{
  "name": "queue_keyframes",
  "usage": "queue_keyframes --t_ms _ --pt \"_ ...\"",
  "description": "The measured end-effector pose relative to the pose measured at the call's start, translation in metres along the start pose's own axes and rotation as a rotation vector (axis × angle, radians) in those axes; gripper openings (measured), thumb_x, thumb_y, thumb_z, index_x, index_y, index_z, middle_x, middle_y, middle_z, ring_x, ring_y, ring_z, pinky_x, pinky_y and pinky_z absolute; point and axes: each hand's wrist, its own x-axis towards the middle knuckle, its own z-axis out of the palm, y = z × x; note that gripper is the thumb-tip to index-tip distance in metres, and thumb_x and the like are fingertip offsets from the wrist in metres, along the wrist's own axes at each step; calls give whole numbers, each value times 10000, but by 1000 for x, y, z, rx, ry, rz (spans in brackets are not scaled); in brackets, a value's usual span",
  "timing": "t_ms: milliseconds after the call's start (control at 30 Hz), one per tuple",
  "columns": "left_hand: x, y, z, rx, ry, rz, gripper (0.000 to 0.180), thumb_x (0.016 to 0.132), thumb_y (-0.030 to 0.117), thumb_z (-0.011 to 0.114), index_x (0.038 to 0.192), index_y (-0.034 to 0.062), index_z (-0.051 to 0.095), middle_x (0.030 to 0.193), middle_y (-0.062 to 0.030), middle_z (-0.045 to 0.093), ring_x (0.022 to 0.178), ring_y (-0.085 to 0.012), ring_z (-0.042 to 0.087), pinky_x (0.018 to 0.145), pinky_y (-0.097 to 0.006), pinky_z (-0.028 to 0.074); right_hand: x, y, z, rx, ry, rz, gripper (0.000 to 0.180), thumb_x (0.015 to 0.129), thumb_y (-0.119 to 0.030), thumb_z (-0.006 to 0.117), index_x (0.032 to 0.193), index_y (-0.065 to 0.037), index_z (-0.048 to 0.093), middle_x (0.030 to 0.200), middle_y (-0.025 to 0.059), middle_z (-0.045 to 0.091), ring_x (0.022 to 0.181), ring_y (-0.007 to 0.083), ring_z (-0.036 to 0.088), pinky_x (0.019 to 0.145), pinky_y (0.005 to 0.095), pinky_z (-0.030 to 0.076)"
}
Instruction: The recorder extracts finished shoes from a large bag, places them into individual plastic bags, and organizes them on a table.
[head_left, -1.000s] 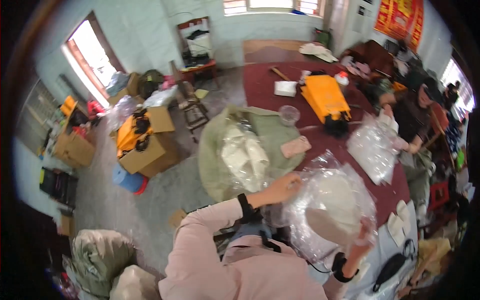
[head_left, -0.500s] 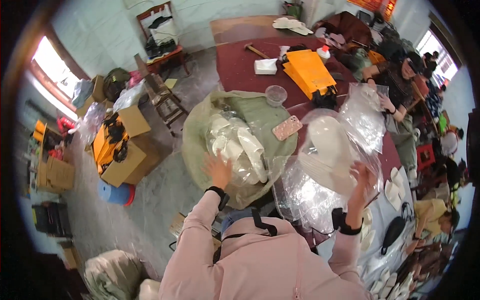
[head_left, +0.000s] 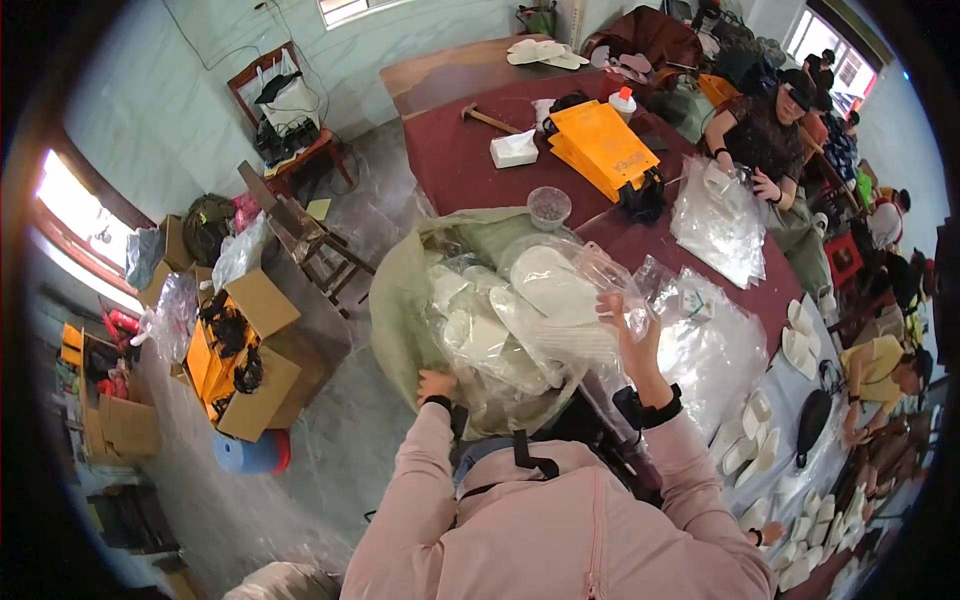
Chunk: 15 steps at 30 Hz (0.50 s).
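Observation:
A clear bag of white slippers (head_left: pixel 548 284) lies over the mouth of a pale green sack (head_left: pixel 393 310), its right side in the grip of my right hand (head_left: pixel 634 335). More bagged white slippers (head_left: pixel 462 332) fill the sack. My left hand (head_left: pixel 437 386) is closed at the sack's near-left rim, its fingertips partly hidden. Loose clear plastic bags (head_left: pixel 720 350) spread over the table just right of my right hand. A pink phone (head_left: pixel 600 262) lies beyond the held bag, partly covered by plastic.
The dark red table (head_left: pixel 440 150) bears orange bags (head_left: pixel 605 145), a tissue pack (head_left: pixel 514 150), a hammer (head_left: pixel 490 118) and a round clear tub (head_left: pixel 549 207). Across it, a co-worker (head_left: pixel 765 135) handles clear bags. Loose white slippers (head_left: pixel 800 340) lie at right. An open carton (head_left: pixel 270 385) stands on the floor at left.
The bag of slippers has moved left from the table onto the sack with my right hand. My left hand has come down from above the sack to its near-left rim.

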Motion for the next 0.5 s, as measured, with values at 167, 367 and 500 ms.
queue_keyframes --t_ms 167,367,500 --pt "69 -45 13 -72 -214 378 644 726 371 617 1239 34 425 1192 -206 494 1117 -326 481 930 -421 365 10 -8 30 87 -67 168 188 858 -72 520 1013 18 575 931 96 627 831 162 602 702 275 491" --pt "97 -78 -41 -1504 -181 207 381 833 266 440 1118 32 532 1094 -138 558 962 -290 566 812 -400 448 12 -1 73 405 -290 169 233 848 -34 511 1075 5 553 997 120 610 885 197 606 736 289 494" --pt "24 -52 -112 -1537 -197 298 377 882 271 360 1120 36 534 1110 -112 563 963 -277 569 830 -395 458 10 52 93 -58 -262 -153 214 900 -203 517 1023 -29 538 997 90 582 892 190 587 745 318 480"
